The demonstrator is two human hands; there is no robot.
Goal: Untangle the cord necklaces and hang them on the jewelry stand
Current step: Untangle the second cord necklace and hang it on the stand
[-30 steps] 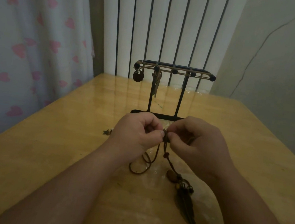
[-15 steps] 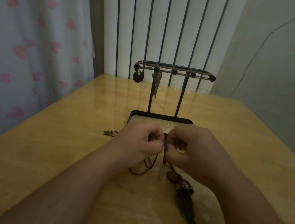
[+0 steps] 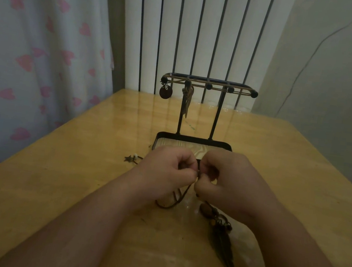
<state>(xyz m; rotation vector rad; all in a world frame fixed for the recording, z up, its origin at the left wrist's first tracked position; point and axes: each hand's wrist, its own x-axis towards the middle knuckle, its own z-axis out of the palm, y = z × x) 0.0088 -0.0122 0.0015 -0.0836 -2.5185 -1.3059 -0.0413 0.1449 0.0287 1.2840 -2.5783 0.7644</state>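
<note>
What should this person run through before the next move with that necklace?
1. Left grip and right grip both pinch the cord: ok.
2. Tangle undone: cannot tell, the fingers hide it.
3. Feather pendant lies free on the table: ok.
4. Hook with no pendant on the jewelry stand: ok.
5. Star necklace hung up: not ok, it lies on the table.
</note>
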